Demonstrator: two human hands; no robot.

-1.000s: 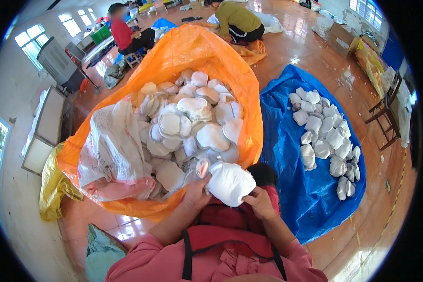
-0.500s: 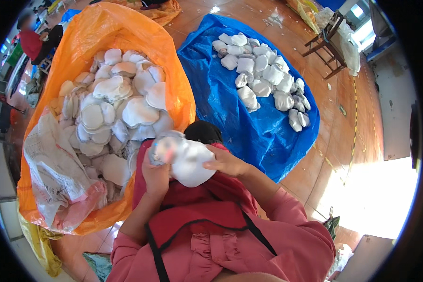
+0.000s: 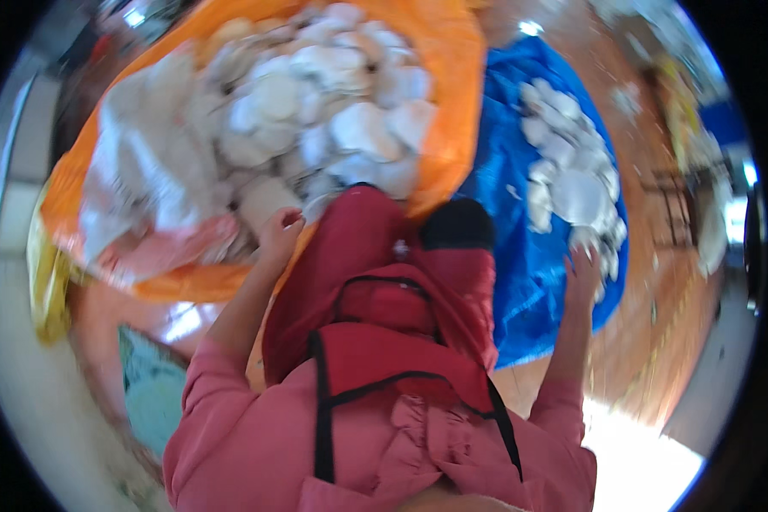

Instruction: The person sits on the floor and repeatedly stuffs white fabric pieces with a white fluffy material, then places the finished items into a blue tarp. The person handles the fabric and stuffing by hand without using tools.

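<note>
Rounded white fabric pads (image 3: 324, 68) fill a large orange sack. Beside the sack's near edge, my left hand (image 3: 277, 241) is raised with loosely curled fingers and a gap between thumb and fingertips; nothing shows in it. My right hand (image 3: 582, 266) stretches out over the blue sheet (image 3: 529, 282) on the right. Its fingers are spread and touch a white pad (image 3: 584, 239) at the near end of the pile there. A larger, flatter white piece (image 3: 580, 198) lies on that pile just beyond. Both hands are somewhat blurred.
A white woven bag (image 3: 149, 145) drapes over the left side of the orange sack (image 3: 456, 85). My knees in red cloth (image 3: 363, 226) lie between sack and sheet. At the far right stands a wooden chair (image 3: 678, 200); a green cloth (image 3: 149, 392) lies at lower left.
The white pad held between both hands has left my lap. My right hand has moved right to the blue sheet's pile, my left hand toward the orange sack. The whole view has turned.
</note>
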